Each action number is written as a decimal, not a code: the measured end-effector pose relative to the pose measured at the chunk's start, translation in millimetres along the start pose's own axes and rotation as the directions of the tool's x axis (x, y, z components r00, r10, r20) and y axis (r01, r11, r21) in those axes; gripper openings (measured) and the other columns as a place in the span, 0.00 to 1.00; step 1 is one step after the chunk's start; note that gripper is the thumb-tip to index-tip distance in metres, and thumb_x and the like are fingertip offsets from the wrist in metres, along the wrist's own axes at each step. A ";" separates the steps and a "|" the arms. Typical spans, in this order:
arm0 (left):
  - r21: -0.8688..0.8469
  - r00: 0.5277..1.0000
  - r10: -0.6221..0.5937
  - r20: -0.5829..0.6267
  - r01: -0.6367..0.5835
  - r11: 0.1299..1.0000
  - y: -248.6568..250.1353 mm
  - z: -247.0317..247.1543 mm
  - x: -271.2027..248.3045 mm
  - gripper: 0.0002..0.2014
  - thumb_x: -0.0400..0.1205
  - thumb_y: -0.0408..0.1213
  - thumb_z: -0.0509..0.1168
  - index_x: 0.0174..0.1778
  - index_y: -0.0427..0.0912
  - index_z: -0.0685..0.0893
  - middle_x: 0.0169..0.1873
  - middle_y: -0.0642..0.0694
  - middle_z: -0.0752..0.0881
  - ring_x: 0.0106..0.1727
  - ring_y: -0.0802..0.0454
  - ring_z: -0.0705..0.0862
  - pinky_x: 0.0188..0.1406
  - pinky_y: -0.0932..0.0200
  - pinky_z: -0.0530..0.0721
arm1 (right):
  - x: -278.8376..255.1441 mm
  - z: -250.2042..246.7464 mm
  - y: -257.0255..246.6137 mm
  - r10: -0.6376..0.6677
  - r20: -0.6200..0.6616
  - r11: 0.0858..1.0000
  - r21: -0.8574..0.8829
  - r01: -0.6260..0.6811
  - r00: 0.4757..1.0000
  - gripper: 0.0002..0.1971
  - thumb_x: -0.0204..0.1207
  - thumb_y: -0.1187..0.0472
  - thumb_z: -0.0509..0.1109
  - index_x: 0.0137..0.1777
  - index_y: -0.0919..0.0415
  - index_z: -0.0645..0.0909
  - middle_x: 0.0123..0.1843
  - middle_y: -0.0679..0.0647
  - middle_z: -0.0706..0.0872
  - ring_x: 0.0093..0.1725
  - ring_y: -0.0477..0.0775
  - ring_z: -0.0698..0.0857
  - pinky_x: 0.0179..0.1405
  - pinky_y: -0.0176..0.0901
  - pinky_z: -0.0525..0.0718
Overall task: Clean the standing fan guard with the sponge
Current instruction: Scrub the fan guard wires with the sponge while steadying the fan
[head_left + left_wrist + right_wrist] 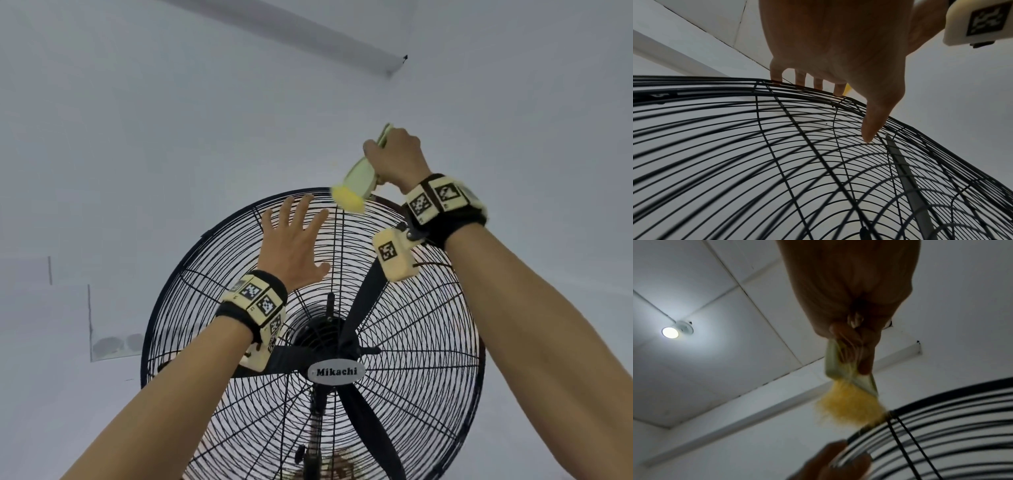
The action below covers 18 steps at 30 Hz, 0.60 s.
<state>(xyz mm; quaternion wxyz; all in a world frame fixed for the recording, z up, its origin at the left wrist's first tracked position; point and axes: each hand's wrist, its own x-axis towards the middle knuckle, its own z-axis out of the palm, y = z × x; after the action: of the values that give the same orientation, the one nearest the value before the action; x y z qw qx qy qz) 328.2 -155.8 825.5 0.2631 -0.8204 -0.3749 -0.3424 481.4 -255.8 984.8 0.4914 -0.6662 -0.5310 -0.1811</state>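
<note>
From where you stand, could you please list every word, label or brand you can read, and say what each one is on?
"Mikachi": on the oval badge at the centre of the fan guard.
The square black-and-white code tags on the wristbands are patterns, not readable text.
Nothing readable shows on the sponge, nor in either wrist view.

Wire fan guard (432,342) is the bearing surface here. Your left hand (294,240) lies spread on its wires at 11 o'clock. The sponge (347,199) touches the rim at 12 o'clock.

Black wire fan guard (394,342), round, upright. Yellow sponge (346,199) on pale green handle touches its top rim.
</note>
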 end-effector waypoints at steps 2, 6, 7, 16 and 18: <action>-0.004 1.000 0.002 -0.009 -0.002 1.000 2.4 0.0 0.5 0.50 0.77 0.70 0.66 0.91 0.56 0.53 0.92 0.44 0.47 0.92 0.35 0.47 0.86 0.24 0.54 | -8.7 4.7 -2.2 -0.004 -0.061 1.000 0.000 0.004 0.998 0.20 0.91 0.54 0.59 0.66 0.73 0.77 0.61 0.70 0.85 0.64 0.70 0.83 0.54 0.47 0.75; 0.009 1.000 -0.004 -0.014 0.004 1.000 1.2 0.6 0.7 0.49 0.77 0.71 0.66 0.90 0.57 0.53 0.92 0.44 0.46 0.92 0.35 0.46 0.86 0.24 0.54 | -23.4 20.6 12.3 -0.014 -0.098 1.000 0.021 0.016 0.995 0.21 0.92 0.54 0.58 0.73 0.72 0.72 0.64 0.70 0.85 0.64 0.69 0.83 0.42 0.42 0.71; 0.011 1.000 -0.004 -0.016 0.004 1.000 0.5 1.6 0.5 0.49 0.77 0.71 0.65 0.90 0.57 0.53 0.92 0.44 0.46 0.92 0.35 0.46 0.86 0.24 0.53 | -24.4 18.7 15.3 -0.020 -0.086 0.999 0.023 0.022 0.996 0.21 0.92 0.55 0.59 0.72 0.73 0.73 0.64 0.70 0.85 0.66 0.70 0.81 0.46 0.44 0.73; 0.008 1.000 -0.011 -0.011 0.011 1.000 4.7 0.5 0.4 0.49 0.76 0.70 0.66 0.90 0.56 0.55 0.92 0.44 0.48 0.92 0.34 0.47 0.86 0.24 0.53 | -60.7 29.7 22.5 -0.076 -0.215 0.985 0.136 0.107 0.974 0.18 0.90 0.48 0.64 0.66 0.64 0.80 0.45 0.60 0.91 0.52 0.68 0.87 0.53 0.51 0.84; 0.013 1.000 -0.016 -0.006 0.016 1.000 2.7 0.9 0.3 0.50 0.76 0.71 0.66 0.90 0.55 0.54 0.92 0.44 0.48 0.92 0.35 0.46 0.86 0.24 0.53 | -82.6 37.1 32.1 -0.080 -0.225 0.979 0.166 0.119 0.971 0.14 0.88 0.51 0.67 0.63 0.61 0.81 0.46 0.57 0.91 0.51 0.65 0.88 0.52 0.48 0.84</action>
<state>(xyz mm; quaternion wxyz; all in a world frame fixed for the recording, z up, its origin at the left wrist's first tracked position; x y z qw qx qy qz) 330.8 -156.6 824.7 0.2669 -0.8145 -0.3829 -0.3447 468.8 -266.6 890.1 0.5944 -0.5681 -0.5212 -0.2288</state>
